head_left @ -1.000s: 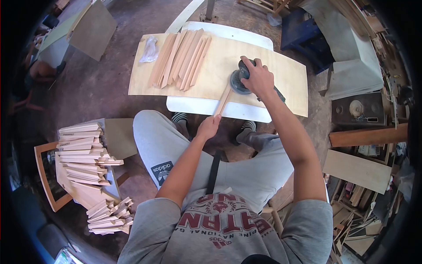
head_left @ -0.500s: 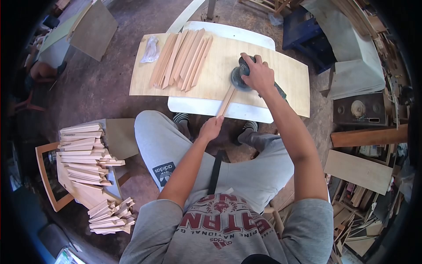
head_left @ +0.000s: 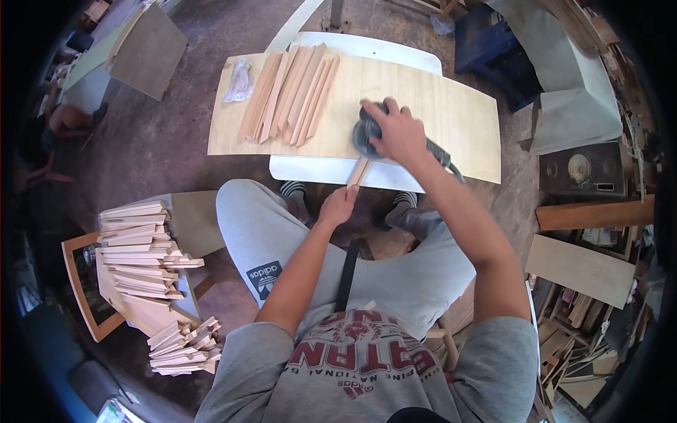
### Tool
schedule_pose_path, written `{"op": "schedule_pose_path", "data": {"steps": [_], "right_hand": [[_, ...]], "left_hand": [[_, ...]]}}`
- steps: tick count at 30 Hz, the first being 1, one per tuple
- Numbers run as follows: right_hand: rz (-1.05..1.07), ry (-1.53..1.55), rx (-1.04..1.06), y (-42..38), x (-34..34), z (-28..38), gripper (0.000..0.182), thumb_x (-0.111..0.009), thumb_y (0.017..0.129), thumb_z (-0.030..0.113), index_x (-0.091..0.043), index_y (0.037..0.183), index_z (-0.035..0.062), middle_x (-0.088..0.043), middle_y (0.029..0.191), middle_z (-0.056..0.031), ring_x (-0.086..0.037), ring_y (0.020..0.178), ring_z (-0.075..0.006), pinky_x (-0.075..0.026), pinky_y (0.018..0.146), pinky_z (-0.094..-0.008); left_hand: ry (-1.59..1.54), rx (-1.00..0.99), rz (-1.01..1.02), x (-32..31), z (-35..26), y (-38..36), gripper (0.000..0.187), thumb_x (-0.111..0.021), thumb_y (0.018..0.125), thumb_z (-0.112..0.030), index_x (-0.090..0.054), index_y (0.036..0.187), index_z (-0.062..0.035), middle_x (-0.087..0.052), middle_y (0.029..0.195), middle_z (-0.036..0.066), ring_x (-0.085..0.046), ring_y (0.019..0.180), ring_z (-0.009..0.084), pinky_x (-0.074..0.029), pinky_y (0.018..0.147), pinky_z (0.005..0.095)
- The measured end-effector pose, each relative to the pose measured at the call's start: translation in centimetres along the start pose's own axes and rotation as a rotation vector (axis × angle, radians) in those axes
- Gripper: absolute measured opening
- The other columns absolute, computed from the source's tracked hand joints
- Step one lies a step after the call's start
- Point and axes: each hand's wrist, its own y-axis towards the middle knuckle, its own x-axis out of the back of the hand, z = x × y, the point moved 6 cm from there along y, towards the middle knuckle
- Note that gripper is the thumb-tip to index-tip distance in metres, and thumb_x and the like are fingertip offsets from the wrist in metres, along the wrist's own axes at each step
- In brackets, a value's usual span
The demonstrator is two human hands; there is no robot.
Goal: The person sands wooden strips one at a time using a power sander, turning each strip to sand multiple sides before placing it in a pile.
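Observation:
My right hand [head_left: 400, 130] is wrapped round the top of a dark power sander [head_left: 367, 135], whose round pad rests on a narrow wooden strip [head_left: 360, 169]. The strip's far part is hidden under the sander; its near end sticks out past the board's front edge. My left hand [head_left: 339, 205] grips that near end, fingers closed, just above my lap. Both work at a plywood board [head_left: 437, 106] laid over a white table [head_left: 310, 168]. Left of the sander, several wooden strips [head_left: 289, 95] lie side by side, with a clear plastic bag [head_left: 240, 80] beside them.
At my left, a stack of wooden strips [head_left: 137, 243] and a smaller pile [head_left: 185, 345] lie near a wooden frame [head_left: 84, 289]. Scrap wood [head_left: 582, 338] crowds the right side, below a wooden beam [head_left: 596, 214]. A blue stand [head_left: 490, 60] stands at the back right.
My right hand and the sander have moved toward me and slightly left along the strip, covering more of it. My left hand stays at the near end.

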Motion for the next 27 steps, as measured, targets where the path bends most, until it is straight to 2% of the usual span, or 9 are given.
{"op": "schedule_pose_path", "data": {"steps": [3,6,12,14,16,20,21,24,27], "right_hand": [[-0.041,0.003,-0.118,3.9,0.3,-3.0,0.076,-0.083,0.078,0.023,-0.051,0.146,0.0356,-0.061,0.128,-0.0138,-0.070,0.104,-0.0398,-0.062,0.077,-0.0496],[-0.033,-0.044,-0.113,4.3,-0.2,-3.8,0.076,-0.082,0.078,0.022,-0.051,0.147,0.0356,-0.062,0.128,-0.0140,-0.070,0.104,-0.0399,-0.062,0.077,-0.0497],[0.056,0.026,0.081,-2.8,0.4,2.2,0.082,-0.085,0.073,0.023,-0.052,0.147,0.0361,-0.060,0.130,-0.0137,-0.069,0.105,-0.0405,-0.064,0.075,-0.0478],[0.063,-0.001,0.068,-3.3,-0.1,2.4,0.085,-0.087,0.073,0.024,-0.049,0.148,0.0389,-0.059,0.130,-0.0113,-0.069,0.104,-0.0386,-0.063,0.072,-0.0463],[0.049,0.030,0.048,-2.3,-0.3,1.2,0.082,-0.084,0.073,0.024,-0.052,0.147,0.0371,-0.060,0.129,-0.0126,-0.068,0.107,-0.0404,-0.063,0.074,-0.0474],[-0.024,0.042,-0.227,2.3,-0.4,-7.3,0.075,-0.079,0.077,0.025,-0.053,0.147,0.0370,-0.061,0.131,-0.0134,-0.067,0.111,-0.0404,-0.060,0.086,-0.0515],[-0.059,0.054,-0.299,3.1,-0.2,-9.9,0.076,-0.079,0.077,0.026,-0.053,0.148,0.0362,-0.062,0.132,-0.0137,-0.068,0.110,-0.0417,-0.060,0.087,-0.0511],[-0.082,-0.010,-0.498,2.8,-0.7,-15.5,0.079,-0.079,0.077,0.026,-0.052,0.149,0.0365,-0.061,0.135,-0.0146,-0.070,0.108,-0.0411,-0.060,0.088,-0.0507],[-0.065,0.036,-0.591,-0.6,-1.7,-18.1,0.080,-0.079,0.077,0.027,-0.050,0.151,0.0373,-0.060,0.137,-0.0152,-0.070,0.108,-0.0407,-0.060,0.087,-0.0500]], "left_hand": [[0.007,0.004,0.005,0.4,-0.2,0.1,0.064,-0.042,0.106,-0.057,-0.073,0.103,-0.0010,-0.072,0.104,0.028,-0.066,0.108,0.0499,-0.051,0.092,0.0547],[-0.026,-0.007,0.007,0.6,-0.7,-0.4,0.064,-0.043,0.106,-0.057,-0.073,0.101,-0.0006,-0.073,0.100,0.027,-0.067,0.105,0.0490,-0.052,0.091,0.0539],[-0.028,-0.009,-0.031,-0.5,0.3,0.3,0.065,-0.044,0.106,-0.058,-0.072,0.098,0.0009,-0.073,0.093,0.026,-0.069,0.100,0.0467,-0.052,0.088,0.0520],[-0.025,-0.009,-0.017,0.2,-0.4,-0.5,0.066,-0.044,0.106,-0.059,-0.072,0.097,0.0008,-0.073,0.094,0.026,-0.069,0.100,0.0461,-0.052,0.088,0.0518],[0.003,0.001,-0.010,0.3,0.0,-0.4,0.066,-0.044,0.106,-0.058,-0.072,0.096,0.0002,-0.072,0.093,0.026,-0.070,0.100,0.0453,-0.052,0.088,0.0514],[-0.003,0.025,0.049,0.4,1.1,0.3,0.064,-0.044,0.106,-0.058,-0.072,0.094,-0.0009,-0.072,0.090,0.025,-0.069,0.097,0.0450,-0.052,0.085,0.0501],[0.028,0.028,0.048,0.8,0.5,0.2,0.065,-0.043,0.107,-0.057,-0.071,0.090,-0.0011,-0.074,0.090,0.021,-0.072,0.093,0.0360,-0.053,0.080,0.0448],[-0.318,0.101,0.156,0.3,2.4,1.3,0.064,-0.044,0.108,-0.058,-0.067,0.084,-0.0030,-0.062,0.067,0.004,-0.060,0.060,0.0166,-0.048,0.061,0.0351],[-0.735,0.245,0.159,1.2,-1.3,-0.4,0.071,-0.038,0.108,-0.061,-0.071,0.084,-0.0032,-0.071,0.073,0.007,-0.066,0.060,0.0183,-0.053,0.065,0.0353]]}}
